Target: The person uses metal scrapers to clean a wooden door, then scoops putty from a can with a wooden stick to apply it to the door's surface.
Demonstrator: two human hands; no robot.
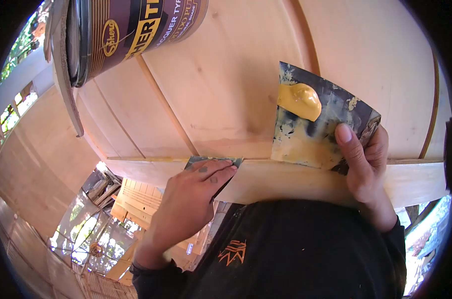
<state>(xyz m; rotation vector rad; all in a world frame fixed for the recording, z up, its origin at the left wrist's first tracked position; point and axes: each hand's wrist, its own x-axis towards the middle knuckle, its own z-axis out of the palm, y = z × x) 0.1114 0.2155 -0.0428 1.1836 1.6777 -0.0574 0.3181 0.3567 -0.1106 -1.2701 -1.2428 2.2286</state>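
My left hand (186, 194) is closed on a thin, dark putty scraper (195, 160), fingers laid along its back. The scraper's edge meets the lower rim of a pale wooden panel (226, 94); most of the blade is under my fingers. In my right hand (363, 162) is a flat, dark putty plate (330, 107), gripped at its lower right corner with the thumb on top. A thick lump of yellow putty (303, 101) sits on the plate's upper left, and dried smears cover the rest. The plate is held over the panel, apart from the scraper.
At the upper left, a labelled can (136, 30) rests on the panel, beside a thin strip of board (64, 65). Grooves run across the panel. More wooden boards (41, 159) stand at the left, and slatted wood pieces (136, 199) lie below.
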